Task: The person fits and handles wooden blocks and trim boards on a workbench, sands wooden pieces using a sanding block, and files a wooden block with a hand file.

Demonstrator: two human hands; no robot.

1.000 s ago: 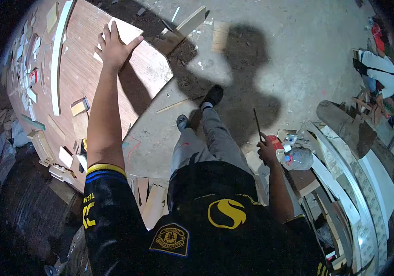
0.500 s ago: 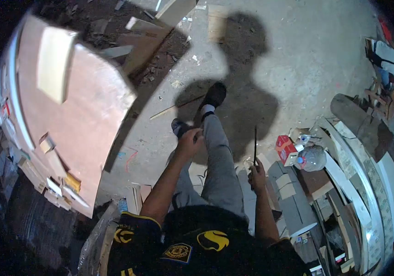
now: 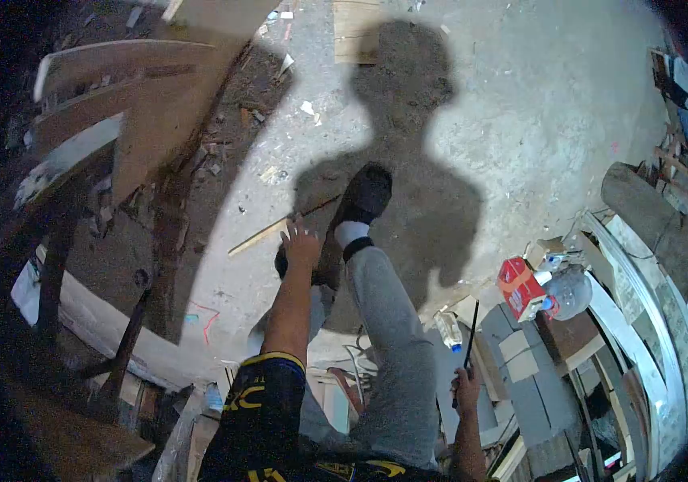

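Observation:
My left hand (image 3: 302, 245) reaches down over the floor with its fingers apart and nothing visible in it. Close to its fingertips lies a narrow wooden strip (image 3: 260, 236); whether they touch, I cannot tell. The strip runs towards my dark shoe (image 3: 366, 193), which hides its far end from clear view. Out to the right, my right hand (image 3: 464, 390) is closed around a thin dark rod (image 3: 472, 333) that points upward. Its exact kind does not show.
A red box (image 3: 520, 283) and a clear plastic bottle (image 3: 570, 291) stand on the right, beside grey panels (image 3: 541, 402) and stacked long boards. Wood pieces and debris cover the left side. A flat board (image 3: 357, 32) lies on the floor ahead.
My left hand has moved forward and left, its fingers spreading near the wooden strip. My right hand with the rod sits lower in view. The large pinkish board on the left is no longer visible.

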